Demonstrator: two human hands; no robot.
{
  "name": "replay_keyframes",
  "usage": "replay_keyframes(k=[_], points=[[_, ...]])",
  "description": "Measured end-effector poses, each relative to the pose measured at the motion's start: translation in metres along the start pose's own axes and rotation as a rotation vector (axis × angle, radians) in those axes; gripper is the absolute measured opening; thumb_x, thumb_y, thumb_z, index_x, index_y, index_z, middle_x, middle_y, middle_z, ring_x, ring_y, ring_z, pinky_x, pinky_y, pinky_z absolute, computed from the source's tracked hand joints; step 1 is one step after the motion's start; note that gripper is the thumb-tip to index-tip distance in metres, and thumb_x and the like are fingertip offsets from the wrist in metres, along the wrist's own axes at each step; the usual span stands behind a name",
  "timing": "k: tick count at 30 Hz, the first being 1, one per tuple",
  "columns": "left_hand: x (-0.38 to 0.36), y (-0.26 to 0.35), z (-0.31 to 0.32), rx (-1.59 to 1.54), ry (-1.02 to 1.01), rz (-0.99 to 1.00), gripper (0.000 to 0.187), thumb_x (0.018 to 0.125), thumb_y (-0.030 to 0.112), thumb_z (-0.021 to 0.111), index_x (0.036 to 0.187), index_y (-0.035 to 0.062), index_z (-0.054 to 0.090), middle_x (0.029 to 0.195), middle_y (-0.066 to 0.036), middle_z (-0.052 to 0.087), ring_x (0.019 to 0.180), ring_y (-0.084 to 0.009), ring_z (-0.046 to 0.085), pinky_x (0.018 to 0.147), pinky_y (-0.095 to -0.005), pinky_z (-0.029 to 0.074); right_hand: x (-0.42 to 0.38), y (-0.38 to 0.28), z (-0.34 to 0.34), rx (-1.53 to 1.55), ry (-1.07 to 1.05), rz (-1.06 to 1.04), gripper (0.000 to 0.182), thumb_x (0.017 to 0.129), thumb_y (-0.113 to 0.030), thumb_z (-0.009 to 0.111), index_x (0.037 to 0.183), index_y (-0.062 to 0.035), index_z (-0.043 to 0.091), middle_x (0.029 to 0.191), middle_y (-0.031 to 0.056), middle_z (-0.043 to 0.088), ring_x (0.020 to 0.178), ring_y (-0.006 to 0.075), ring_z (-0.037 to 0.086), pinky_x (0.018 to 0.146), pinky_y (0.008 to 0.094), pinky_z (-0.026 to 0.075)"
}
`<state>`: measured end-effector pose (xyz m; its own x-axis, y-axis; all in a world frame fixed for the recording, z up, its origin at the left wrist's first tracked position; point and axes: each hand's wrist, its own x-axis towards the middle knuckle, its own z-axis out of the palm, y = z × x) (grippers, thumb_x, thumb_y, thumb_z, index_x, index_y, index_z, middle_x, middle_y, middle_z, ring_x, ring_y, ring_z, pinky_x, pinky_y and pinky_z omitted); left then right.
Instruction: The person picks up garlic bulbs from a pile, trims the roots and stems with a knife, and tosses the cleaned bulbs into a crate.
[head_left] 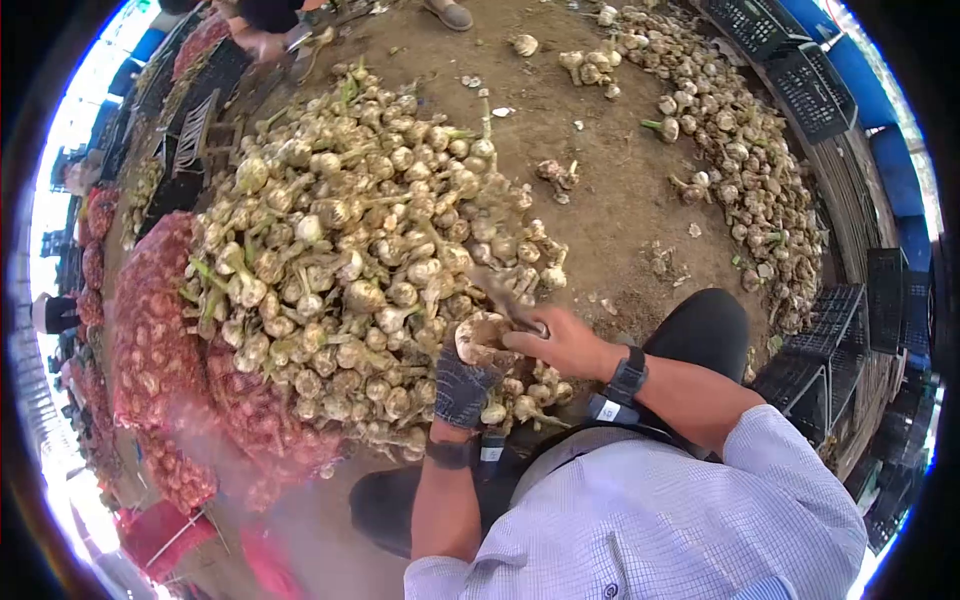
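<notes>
My left hand (465, 390), in a dark patterned glove, is closed around a large garlic bulb (483, 338) in front of my knees. My right hand (562, 345) is bare and grips a bladed cutting tool (505, 300). The blade points up and left, close above the bulb. It is smeared, so whether it is a knife or shears cannot be told. A big heap of garlic (370, 230) with stalks spreads just beyond and to the left of both hands.
Red mesh sacks of garlic (160, 330) stand at the left. More garlic (745, 170) lies along the right, beside black crates (815, 90). At the top left another person's hand (262, 44) is near a garlic stalk. Loose bulbs (590, 68) dot the dirt floor (620, 200).
</notes>
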<state>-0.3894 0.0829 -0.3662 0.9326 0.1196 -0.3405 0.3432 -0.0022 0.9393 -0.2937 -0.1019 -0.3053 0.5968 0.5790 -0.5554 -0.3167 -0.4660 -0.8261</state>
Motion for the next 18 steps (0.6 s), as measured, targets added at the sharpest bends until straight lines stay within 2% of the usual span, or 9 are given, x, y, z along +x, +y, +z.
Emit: replay_keyframes(k=[1,3,4,5,8,11,13,15,18], points=[[-0.001,-0.003,-0.003,0.111,0.011,0.061,0.050,0.073,0.009,0.075,0.116,0.0005,0.051,0.105,-0.013,0.062,0.094,-0.0241,0.061,0.082,-0.0341,0.051,0.004,0.011,0.006,-0.105,0.088,-0.196,0.035,0.082,-0.033,0.067,0.091,0.0001,0.060,0.079,0.0173,0.061,0.075,0.0273,0.061,0.064,0.0406,0.045],[-0.001,-0.008,-0.007,0.317,-0.007,0.134,0.055,0.073,0.011,0.076,0.120,-0.0012,0.048,0.104,-0.014,0.062,0.095,-0.0259,0.061,0.082,-0.0347,0.051,0.001,0.021,0.002,-0.274,0.038,-0.303,0.029,0.078,-0.028,0.066,0.087,-0.0013,0.058,0.077,0.0180,0.058,0.075,0.0332,0.058,0.064,0.0423,0.044],[-0.003,-0.015,-0.008,0.282,0.001,0.119,0.056,0.073,0.011,0.075,0.121,-0.0018,0.048,0.106,-0.014,0.062,0.096,-0.0248,0.062,0.082,-0.0344,0.051,0.000,0.020,0.002,-0.356,0.016,-0.354,0.026,0.076,-0.025,0.066,0.085,-0.0020,0.058,0.076,0.0183,0.056,0.075,0.0362,0.057,0.065,0.0431,0.044],[-0.006,-0.021,-0.008,0.247,0.010,0.105,0.057,0.074,0.010,0.075,0.122,-0.0023,0.047,0.107,-0.014,0.062,0.096,-0.0236,0.062,0.081,-0.0342,0.052,-0.004,0.017,0.001,-0.365,0.028,-0.404,0.024,0.069,-0.019,0.067,0.084,-0.0034,0.057,0.075,0.0180,0.053,0.076,0.0402,0.054,0.064,0.0446,0.044],[-0.009,0.021,-0.003,-0.051,-0.126,-0.106,0.058,0.076,0.007,0.074,0.125,-0.0021,0.044,0.112,-0.014,0.062,0.098,-0.0204,0.062,0.081,-0.0327,0.053,-0.004,0.024,0.003,-0.531,0.119,-0.524,0.027,0.067,-0.020,0.070,0.086,-0.0041,0.058,0.079,0.0169,0.056,0.077,0.0392,0.057,0.065,0.0459,0.045],[-0.010,0.009,-0.001,-0.332,-0.124,-0.096,0.057,0.079,0.000,0.069,0.129,0.0000,0.039,0.116,-0.014,0.060,0.100,-0.0196,0.062,0.084,-0.0331,0.055,-0.009,0.017,0.004,-0.605,0.133,-0.455,0.029,0.066,-0.022,0.072,0.086,-0.0056,0.059,0.081,0.0152,0.058,0.077,0.0383,0.058,0.064,0.0471,0.047],[-0.011,0.010,0.000,-0.410,-0.114,-0.090,0.058,0.080,-0.001,0.067,0.130,0.0014,0.038,0.116,-0.014,0.060,0.101,-0.0203,0.062,0.085,-0.0338,0.055,-0.008,0.021,0.005,-0.635,0.151,-0.474,0.030,0.066,-0.024,0.073,0.086,-0.0069,0.060,0.081,0.0141,0.058,0.076,0.0378,0.059,0.063,0.0469,0.047],[-0.012,0.013,-0.001,-0.296,-0.126,-0.026,0.060,0.080,-0.003,0.066,0.131,0.0029,0.037,0.117,-0.014,0.060,0.102,-0.0209,0.062,0.086,-0.0342,0.055,-0.008,0.023,0.006,-0.666,0.171,-0.471,0.031,0.065,-0.025,0.074,0.086,-0.0076,0.060,0.081,0.0135,0.058,0.076,0.0375,0.059,0.063,0.0466,0.047],[-0.010,0.004,-0.005,-0.395,-0.126,-0.085,0.067,0.077,-0.002,0.069,0.134,0.0041,0.034,0.118,-0.014,0.060,0.103,-0.0208,0.062,0.086,-0.0341,0.054,-0.008,0.021,0.009,-0.689,0.189,-0.429,0.030,0.065,-0.025,0.074,0.083,-0.0071,0.059,0.081,0.0134,0.059,0.077,0.0370,0.060,0.065,0.0465,0.048]])
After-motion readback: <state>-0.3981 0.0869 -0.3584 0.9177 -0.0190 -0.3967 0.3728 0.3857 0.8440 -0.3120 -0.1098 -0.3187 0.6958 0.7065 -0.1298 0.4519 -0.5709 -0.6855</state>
